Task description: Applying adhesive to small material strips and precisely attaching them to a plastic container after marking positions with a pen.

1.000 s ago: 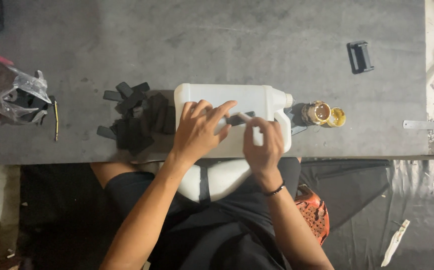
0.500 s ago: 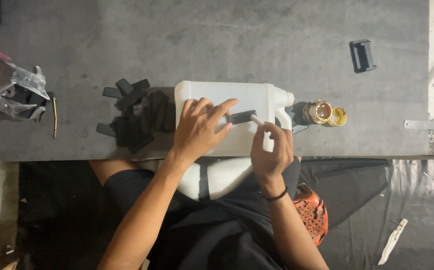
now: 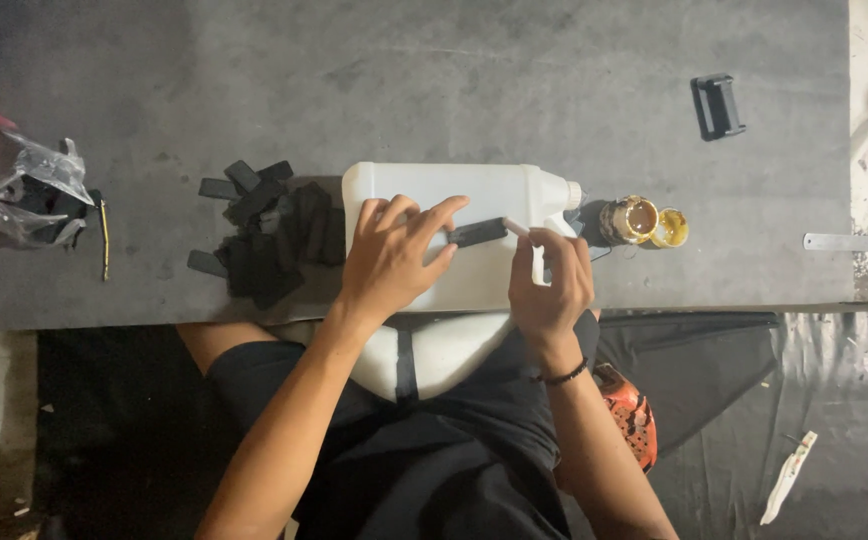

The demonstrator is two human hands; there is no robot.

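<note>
At the left edge of the frame, a crumpled clear plastic bag (image 3: 24,190) with dark pieces inside lies on the grey bench (image 3: 514,80), and a thin yellow-tipped stick (image 3: 104,238) lies just beside it. Toward the middle, a heap of small black rectangular pieces (image 3: 264,235) sits on the bench, touching the left end of a white plastic jug (image 3: 434,195) that lies on its side near the lower edge of the bench. The left hand (image 3: 394,260) rests on the face of the jug, its grip closed with thumb and fingers pinching one end of a small black strip (image 3: 477,232) held flat against the jug near the centre of the frame. The right hand (image 3: 551,280), with a dark band on its wrist, has its grip curled together around a thin white stick (image 3: 517,228) whose tip touches the right end of the strip. Just right of the jug's neck stands a small open tin (image 3: 632,220) of yellowish stuff with its round lid (image 3: 670,228) lying beside it. In the upper right, a black clip-like part (image 3: 719,105) lies well apart from the rest, and a metal ruler (image 3: 854,242) lies at the right edge. Below the bench, an orange patterned object (image 3: 629,420) shows beside the person's lap.
</note>
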